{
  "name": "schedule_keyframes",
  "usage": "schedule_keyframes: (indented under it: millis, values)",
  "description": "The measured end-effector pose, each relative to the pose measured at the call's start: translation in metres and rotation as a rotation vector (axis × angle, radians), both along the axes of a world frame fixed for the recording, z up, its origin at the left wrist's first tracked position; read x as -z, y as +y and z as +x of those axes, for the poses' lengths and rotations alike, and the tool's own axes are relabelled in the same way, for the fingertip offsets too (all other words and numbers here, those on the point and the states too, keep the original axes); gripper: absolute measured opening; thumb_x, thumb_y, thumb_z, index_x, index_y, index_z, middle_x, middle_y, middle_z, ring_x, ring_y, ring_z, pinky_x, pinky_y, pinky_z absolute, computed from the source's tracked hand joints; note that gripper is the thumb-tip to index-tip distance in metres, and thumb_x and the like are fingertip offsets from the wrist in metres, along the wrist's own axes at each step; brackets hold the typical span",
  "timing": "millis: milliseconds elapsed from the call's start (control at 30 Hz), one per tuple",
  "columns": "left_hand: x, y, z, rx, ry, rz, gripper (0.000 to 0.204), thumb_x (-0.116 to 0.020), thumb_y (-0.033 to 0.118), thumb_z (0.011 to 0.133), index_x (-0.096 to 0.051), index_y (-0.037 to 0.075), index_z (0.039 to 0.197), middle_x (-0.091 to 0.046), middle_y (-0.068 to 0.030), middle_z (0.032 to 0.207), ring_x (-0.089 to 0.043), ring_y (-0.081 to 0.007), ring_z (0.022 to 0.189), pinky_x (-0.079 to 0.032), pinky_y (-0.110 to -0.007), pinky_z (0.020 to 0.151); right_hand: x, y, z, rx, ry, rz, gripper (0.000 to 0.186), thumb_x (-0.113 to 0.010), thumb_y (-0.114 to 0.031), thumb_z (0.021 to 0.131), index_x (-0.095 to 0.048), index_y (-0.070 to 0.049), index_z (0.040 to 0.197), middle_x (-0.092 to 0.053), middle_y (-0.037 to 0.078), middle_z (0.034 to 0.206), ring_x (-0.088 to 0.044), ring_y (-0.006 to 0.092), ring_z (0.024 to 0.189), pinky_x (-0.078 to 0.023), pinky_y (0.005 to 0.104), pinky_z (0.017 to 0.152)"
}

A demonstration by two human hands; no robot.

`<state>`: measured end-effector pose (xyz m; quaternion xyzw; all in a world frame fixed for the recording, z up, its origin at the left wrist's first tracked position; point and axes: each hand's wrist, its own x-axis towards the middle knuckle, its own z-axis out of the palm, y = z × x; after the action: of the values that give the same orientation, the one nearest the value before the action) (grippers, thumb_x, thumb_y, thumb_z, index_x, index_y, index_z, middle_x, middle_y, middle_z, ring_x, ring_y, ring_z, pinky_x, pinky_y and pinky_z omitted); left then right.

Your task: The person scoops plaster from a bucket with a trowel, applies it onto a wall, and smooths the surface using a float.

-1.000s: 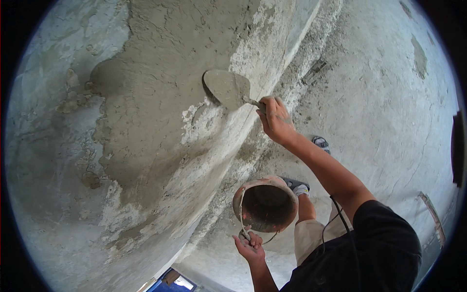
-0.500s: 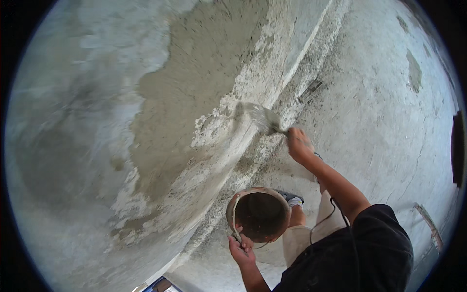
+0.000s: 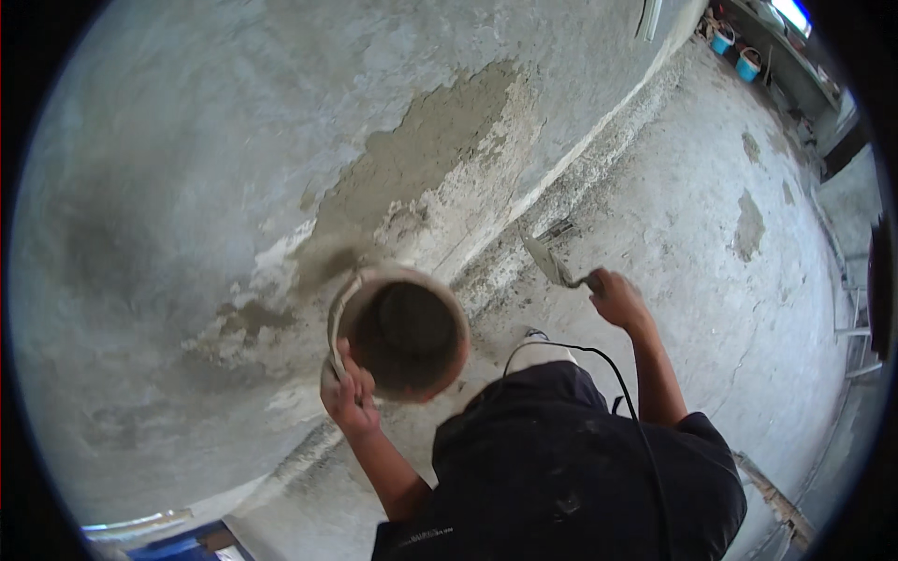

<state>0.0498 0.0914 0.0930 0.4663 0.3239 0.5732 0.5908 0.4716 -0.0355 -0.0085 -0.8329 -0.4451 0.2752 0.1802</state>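
Note:
My left hand (image 3: 353, 391) is closed around the rope-like handle of a round bucket (image 3: 451, 313), held up near the wall. Its dark inside faces me, and I cannot tell how much mortar is in it. To the right, my right hand (image 3: 617, 297) grips a trowel (image 3: 550, 260) by its handle, with the blade pointing up and left over the floor, apart from the wall. A patch of damp grey-brown mortar (image 3: 412, 145) covers part of the wall, with a rough whitish strip (image 3: 472, 178) along its lower right edge.
Crumbs line the seam where wall meets floor (image 3: 608, 154); a small dark flat tool (image 3: 558, 227) lies there. Two blue buckets (image 3: 748, 65) stand at the far right. A black cable (image 3: 645, 439) runs over my dark shirt. Something blue (image 3: 192, 542) shows at lower left.
The trowel has come off the wall and moved right, over the floor. The bucket has been raised and shifted left. My view now takes in more of the room's far end.

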Motion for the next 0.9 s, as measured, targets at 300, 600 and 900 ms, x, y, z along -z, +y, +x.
schedule_keyframes:
  millis: [300, 600, 900]
  values:
    - [-0.040, 0.025, 0.004, 0.088, -0.026, 0.164, 0.046, -0.061, 0.009, 0.090, -0.046, -0.013, 0.128, -0.045, 0.0030, 0.073, -0.033, -0.0010, 0.049, -0.024, -0.019, 0.044, -0.164, 0.006, -0.066, -0.282, 0.059, 0.300, 0.051, -0.073, -0.005, 0.069, -0.050, -0.006, 0.114, -0.063, 0.015, 0.107, -0.062, 0.0331, 0.102, -0.050, 0.0414, 0.083]
    - [-0.040, 0.036, -0.039, 0.236, 0.040, 0.049, 0.049, -0.061, 0.020, 0.092, -0.050, -0.014, 0.125, -0.036, 0.0062, 0.064, -0.028, -0.0017, 0.049, -0.023, -0.021, 0.045, -0.190, 0.047, -0.183, -0.676, -0.100, 0.117, 0.021, -0.068, -0.012, 0.071, -0.067, -0.007, 0.092, -0.068, 0.013, 0.089, -0.064, 0.0334, 0.094, -0.051, 0.0411, 0.078]
    - [-0.043, 0.041, -0.069, 0.331, 0.149, 0.027, 0.047, -0.061, 0.018, 0.092, -0.051, -0.016, 0.123, -0.038, 0.0060, 0.062, -0.029, -0.0019, 0.047, -0.023, -0.021, 0.046, -0.116, 0.128, -0.318, -0.724, -0.269, 0.014, 0.009, -0.067, -0.008, 0.070, -0.073, -0.005, 0.076, -0.071, 0.016, 0.084, -0.070, 0.0286, 0.085, -0.056, 0.0367, 0.076]
